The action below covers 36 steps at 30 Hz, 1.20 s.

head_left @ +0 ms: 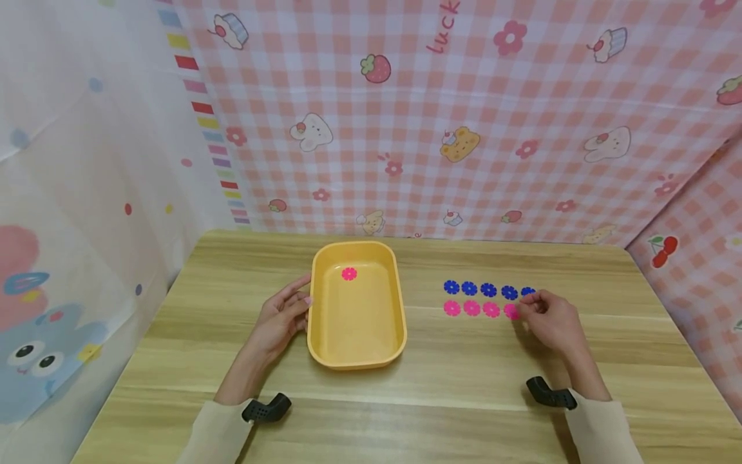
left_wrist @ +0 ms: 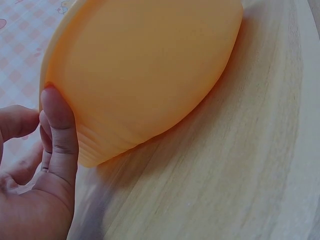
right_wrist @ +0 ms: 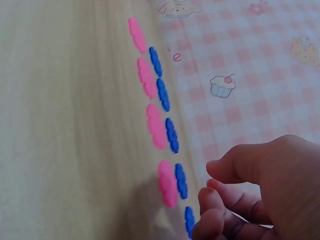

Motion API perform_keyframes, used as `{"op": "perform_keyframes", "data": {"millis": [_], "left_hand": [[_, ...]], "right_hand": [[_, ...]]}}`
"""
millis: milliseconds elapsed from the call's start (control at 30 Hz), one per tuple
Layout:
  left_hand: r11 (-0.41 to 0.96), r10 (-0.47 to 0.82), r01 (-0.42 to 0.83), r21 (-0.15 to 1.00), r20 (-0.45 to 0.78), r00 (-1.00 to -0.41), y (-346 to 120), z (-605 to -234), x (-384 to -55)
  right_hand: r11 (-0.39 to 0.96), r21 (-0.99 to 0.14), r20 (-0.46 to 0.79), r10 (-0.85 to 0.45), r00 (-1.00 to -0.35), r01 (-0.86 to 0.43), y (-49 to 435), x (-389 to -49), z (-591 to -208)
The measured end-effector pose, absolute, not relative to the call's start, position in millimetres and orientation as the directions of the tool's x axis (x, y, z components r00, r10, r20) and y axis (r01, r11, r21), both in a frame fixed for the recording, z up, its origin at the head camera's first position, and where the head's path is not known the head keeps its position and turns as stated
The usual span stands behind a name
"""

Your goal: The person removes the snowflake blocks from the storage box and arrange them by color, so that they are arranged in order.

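A yellow tray stands on the table, with one pink flower-shaped disc lying inside toward its far end. At the tray's left side my left hand holds the wall; in the left wrist view the thumb lies against the wall near the rim. My right hand hovers at the right end of two rows of flower-shaped discs, its fingers loosely bent. Between the thumb and forefinger I see nothing in the right wrist view. Blue discs form the far row, pink discs the near one. The hand partly covers the rightmost ones.
The wooden table ends at a pink checked cloth behind it. A white patterned cloth hangs at the left. Black wrist devices sit at both cuffs.
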State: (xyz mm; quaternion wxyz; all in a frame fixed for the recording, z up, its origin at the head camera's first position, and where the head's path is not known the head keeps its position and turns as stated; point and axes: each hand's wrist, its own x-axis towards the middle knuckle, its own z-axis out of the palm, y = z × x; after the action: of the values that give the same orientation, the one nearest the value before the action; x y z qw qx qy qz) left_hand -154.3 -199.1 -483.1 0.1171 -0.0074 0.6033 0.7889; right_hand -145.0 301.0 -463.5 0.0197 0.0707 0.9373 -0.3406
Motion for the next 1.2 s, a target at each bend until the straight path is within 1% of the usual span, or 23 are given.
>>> {"op": "perform_keyframes", "data": {"millis": [400,800,1067,1200], "left_hand": [[-0.243,0.186,-0.191,0.951,-0.148,-0.971,-198.6,-480.8,-155.0],[-0.237,0.179,-0.196,0.951,-0.156,-0.971,-199.4,-483.4,-154.0],[-0.245,0.18,-0.198,0.949,-0.156,-0.971,-199.5,-483.8,-153.9],[-0.246,0.176,-0.198,0.949,-0.157,-0.972,-199.2,-483.6,-153.9]], "right_hand": [[0.747,-0.665,0.052,0.029,-0.998,-0.013,277.4,-144.5,-437.5],[0.705,-0.687,0.14,-0.111,-0.984,-0.177,244.9,-152.5,-429.7],[0.695,-0.689,0.129,-0.162,-0.978,-0.206,223.5,-160.3,-423.5],[0.677,-0.692,0.149,-0.206,-0.967,-0.251,213.1,-164.2,-421.1]]}}
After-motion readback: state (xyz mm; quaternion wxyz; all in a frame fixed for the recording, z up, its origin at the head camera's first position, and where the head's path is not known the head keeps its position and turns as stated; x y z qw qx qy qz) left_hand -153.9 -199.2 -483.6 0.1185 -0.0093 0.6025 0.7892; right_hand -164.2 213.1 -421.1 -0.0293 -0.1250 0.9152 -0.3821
